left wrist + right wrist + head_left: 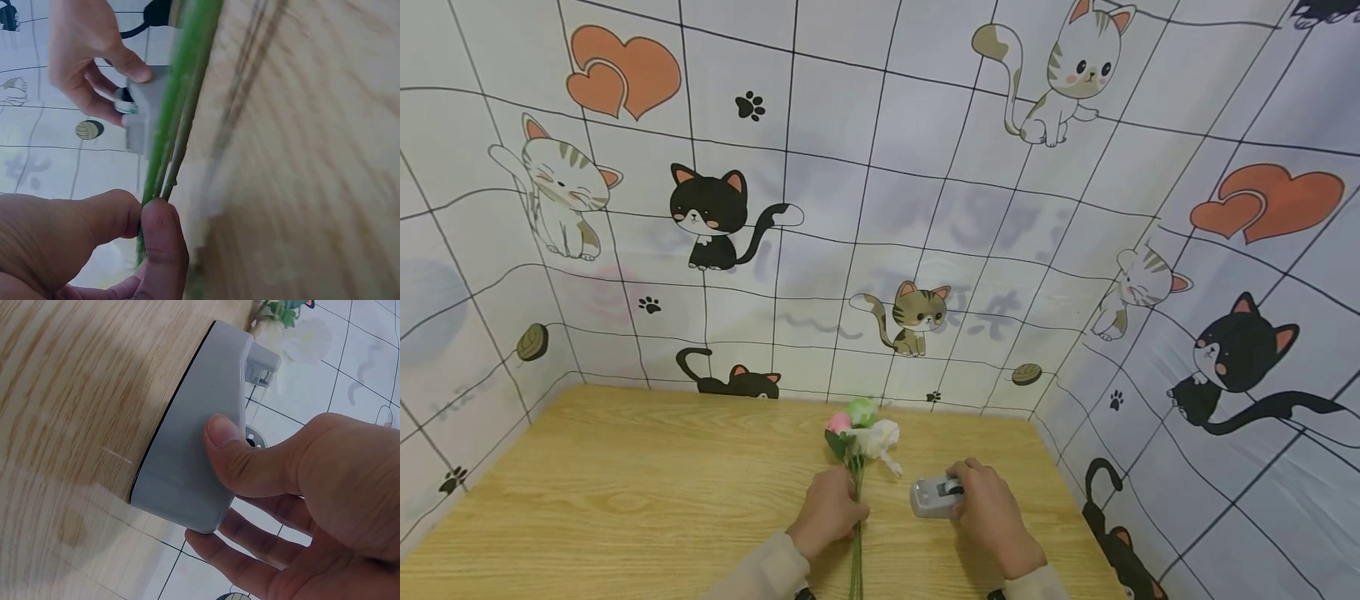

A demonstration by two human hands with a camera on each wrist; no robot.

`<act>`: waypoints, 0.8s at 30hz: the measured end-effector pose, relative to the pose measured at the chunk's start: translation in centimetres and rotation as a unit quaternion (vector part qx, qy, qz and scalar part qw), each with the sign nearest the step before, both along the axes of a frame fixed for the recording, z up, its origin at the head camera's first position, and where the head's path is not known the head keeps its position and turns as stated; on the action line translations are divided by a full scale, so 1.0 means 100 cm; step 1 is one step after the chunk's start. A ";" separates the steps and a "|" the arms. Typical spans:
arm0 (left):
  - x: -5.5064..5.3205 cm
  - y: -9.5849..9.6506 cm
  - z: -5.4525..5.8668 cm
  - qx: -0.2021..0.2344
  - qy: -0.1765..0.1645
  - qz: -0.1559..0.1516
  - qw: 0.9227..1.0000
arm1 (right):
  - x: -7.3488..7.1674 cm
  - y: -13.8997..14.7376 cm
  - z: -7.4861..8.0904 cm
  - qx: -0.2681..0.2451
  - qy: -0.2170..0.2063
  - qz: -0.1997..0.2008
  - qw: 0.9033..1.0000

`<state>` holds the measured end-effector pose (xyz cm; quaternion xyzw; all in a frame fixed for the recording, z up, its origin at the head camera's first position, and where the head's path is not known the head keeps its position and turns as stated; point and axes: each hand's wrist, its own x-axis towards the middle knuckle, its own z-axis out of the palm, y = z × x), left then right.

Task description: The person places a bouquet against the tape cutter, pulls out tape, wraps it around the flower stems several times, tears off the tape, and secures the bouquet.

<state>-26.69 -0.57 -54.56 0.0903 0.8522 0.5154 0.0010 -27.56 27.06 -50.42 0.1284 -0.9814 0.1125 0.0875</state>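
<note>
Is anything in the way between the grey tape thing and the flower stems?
Nothing separate that I can see: just wooden table lies between the tape dispenser in the right hand and the stems. The left hand pokes slightly past the stems on that side.

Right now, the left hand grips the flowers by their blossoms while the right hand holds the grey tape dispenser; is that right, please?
Not quite: the left hand grips the flowers by their stems, as the head view shows. The right hand does hold the grey tape dispenser.

Held flowers (874,437) near grey tape dispenser (929,499)
</note>
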 end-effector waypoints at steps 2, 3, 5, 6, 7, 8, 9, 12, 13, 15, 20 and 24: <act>0.000 0.000 0.003 0.009 0.003 0.006 1.000 | 0.000 0.000 0.000 0.000 -0.001 -0.001 1.000; 0.000 0.001 0.004 0.010 0.005 0.008 1.000 | 0.000 0.000 0.000 0.001 0.000 -0.001 1.000; 0.001 0.000 0.008 0.021 0.005 0.008 1.000 | 0.001 0.000 0.000 0.002 0.001 -0.001 1.000; 0.001 0.000 0.009 0.026 0.003 0.006 1.000 | 0.001 0.000 0.000 0.002 0.002 -0.001 1.000; 0.001 -0.001 0.010 0.029 0.001 0.003 1.000 | 0.001 0.000 0.000 0.003 0.002 -0.002 1.000; 0.001 -0.002 0.011 0.032 -0.006 0.001 0.999 | 0.002 0.000 0.000 0.003 0.002 -0.002 1.000; 0.001 -0.003 0.012 0.037 -0.014 -0.002 0.999 | 0.002 0.000 0.000 0.003 0.001 -0.003 1.000; 0.000 -0.005 0.012 0.045 -0.033 -0.008 0.998 | 0.002 0.000 -0.001 0.003 0.001 -0.002 1.000; 0.000 -0.006 0.012 0.049 -0.038 -0.010 0.998 | 0.002 0.001 -0.001 0.004 0.000 -0.002 1.000; -0.001 -0.008 0.010 0.058 -0.047 -0.015 0.997 | 0.002 0.002 -0.002 0.003 -0.002 -0.004 1.000; -0.002 -0.010 0.008 0.074 -0.064 -0.020 0.995 | 0.003 0.003 0.002 -0.006 -0.021 -0.009 1.000; -0.001 -0.011 0.010 0.083 -0.063 -0.016 0.994 | 0.007 -0.001 0.007 -0.024 -0.044 -0.012 0.999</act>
